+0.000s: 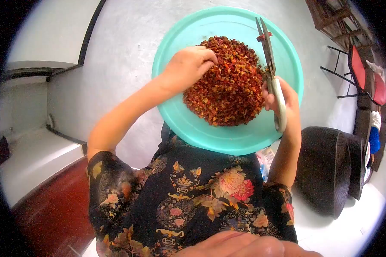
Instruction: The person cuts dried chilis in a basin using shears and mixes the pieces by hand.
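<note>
A heap of cut dried red chillies (227, 85) lies on a round turquoise tray (210, 139) in front of me. My left hand (191, 66) rests at the heap's upper left edge, its fingers curled and pressed together; what is between them, if anything, cannot be made out. At the tray's right side my right hand (285, 92) grips the pale handles of a pair of scissors (269, 58). Their blades point away from me, slightly apart at the tips. One red chilli piece (264, 37) is at the blades near the tips.
Beyond the tray spreads a pale grey floor (120, 38). To the right stand a dark woven basket-like container (319, 171) and a red folding chair (358, 68). A white ledge (51, 158) and a dark red surface (55, 205) are at left.
</note>
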{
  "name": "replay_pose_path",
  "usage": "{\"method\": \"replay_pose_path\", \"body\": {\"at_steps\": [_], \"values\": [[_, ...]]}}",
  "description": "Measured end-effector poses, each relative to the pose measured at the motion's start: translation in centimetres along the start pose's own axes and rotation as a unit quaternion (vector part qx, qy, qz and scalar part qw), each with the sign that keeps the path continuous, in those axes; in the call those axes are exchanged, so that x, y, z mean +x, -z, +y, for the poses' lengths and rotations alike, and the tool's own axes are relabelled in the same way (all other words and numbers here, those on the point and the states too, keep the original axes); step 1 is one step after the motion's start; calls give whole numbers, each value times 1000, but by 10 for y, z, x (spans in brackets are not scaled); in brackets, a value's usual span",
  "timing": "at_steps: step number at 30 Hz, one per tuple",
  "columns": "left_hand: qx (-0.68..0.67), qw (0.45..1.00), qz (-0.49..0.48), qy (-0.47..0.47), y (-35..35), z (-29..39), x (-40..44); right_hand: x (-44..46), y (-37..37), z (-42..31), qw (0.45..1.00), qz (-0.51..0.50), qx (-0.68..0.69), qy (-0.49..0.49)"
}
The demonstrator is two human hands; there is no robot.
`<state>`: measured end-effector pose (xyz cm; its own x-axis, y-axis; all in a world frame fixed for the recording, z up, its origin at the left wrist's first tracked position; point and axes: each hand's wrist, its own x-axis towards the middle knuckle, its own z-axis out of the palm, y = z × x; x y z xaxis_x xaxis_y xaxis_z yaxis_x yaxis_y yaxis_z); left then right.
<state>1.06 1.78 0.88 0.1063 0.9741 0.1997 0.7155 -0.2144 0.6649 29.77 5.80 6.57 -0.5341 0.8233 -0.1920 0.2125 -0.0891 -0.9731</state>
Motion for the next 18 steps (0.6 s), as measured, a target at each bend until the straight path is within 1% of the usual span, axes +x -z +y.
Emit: {"method": "replay_pose_path", "body": {"at_steps": [1,3,5,7,8,9,11,12,13,15,18], "values": [[-1,1000,2,1,-5,2,3,0,-1,0,1000,-1,-2,0],[19,998,24,-49,-23,6,11,-1,-1,4,999,12,-28,18],[20,998,21,-48,-38,18,20,-2,-1,5,999,18,-25,13],[78,980,64,-170,-54,24,27,-1,-2,7,999,24,-21,8],[82,978,32,-192,-60,25,28,-1,-1,9,999,24,-26,6],[81,977,32,-193,-60,23,28,0,0,11,999,24,-30,3],[133,977,-47,-161,-57,17,29,-1,1,12,999,25,-19,5],[93,985,12,-144,-55,12,29,-2,0,12,1000,26,-9,5],[88,984,49,-149,-52,4,31,-3,-1,11,1000,29,-7,4],[61,993,58,-80,-46,-1,27,-2,-2,8,999,38,-4,-1],[65,992,67,-89,-41,-2,29,0,-1,13,1000,25,7,18]]}}
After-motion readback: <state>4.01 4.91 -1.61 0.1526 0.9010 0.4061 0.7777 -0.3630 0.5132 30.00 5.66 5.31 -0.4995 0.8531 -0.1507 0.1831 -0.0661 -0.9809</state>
